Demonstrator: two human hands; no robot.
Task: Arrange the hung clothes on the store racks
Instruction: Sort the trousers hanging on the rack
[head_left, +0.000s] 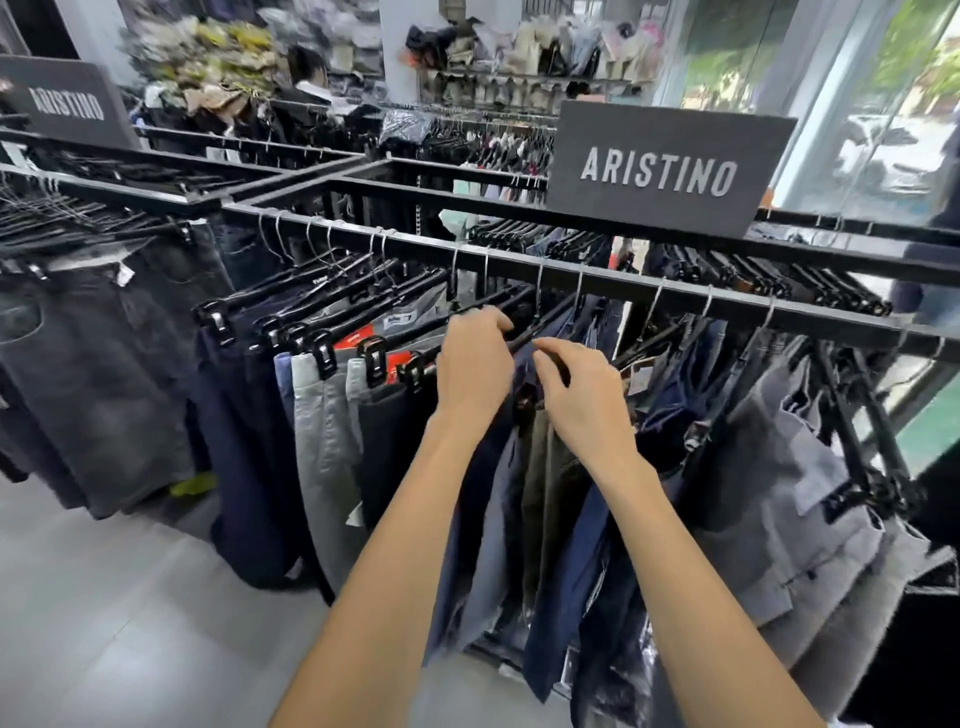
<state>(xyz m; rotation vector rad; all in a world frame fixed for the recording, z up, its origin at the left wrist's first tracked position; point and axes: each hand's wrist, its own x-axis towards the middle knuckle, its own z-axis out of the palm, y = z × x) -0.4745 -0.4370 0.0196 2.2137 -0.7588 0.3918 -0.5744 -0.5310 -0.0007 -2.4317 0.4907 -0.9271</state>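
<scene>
We stand at a black rail (519, 260) hung with trousers on black clip hangers, both bare arms reaching out over the clothes. Our left hand (475, 358) lies over a hanger (524, 338) near the middle of the rail, fingers curled over its bar, so that grip holds the hanger. Our right hand (576, 389) is just beside it, to the right and a little lower, fingers bent down onto the top of the next pair; its fingertips pinch something dark there, but we cannot tell whether it is a hanger clip or the waistband. The two hands are near each other, not touching.

Under the hands hang navy trousers (561, 561) and an olive pair (540, 467) pressed close together. To the left on the same rail hang light grey trousers (324, 447), a dark navy pair (249, 441) and a hanger with a red tag (353, 338). To the right hang grey shorts (784, 493) on tilted hangers. Further left, a second rail carries black jeans (98, 374).

A dark sign (660, 166) reading ARISTINO stands on top of the rack frame behind the rail, and a second such sign (67, 98) stands at the far left. The floor (104, 623) is pale grey tile. Behind are more racks and shelves of folded clothes, blurred, and a glass front (883, 104) at the right
</scene>
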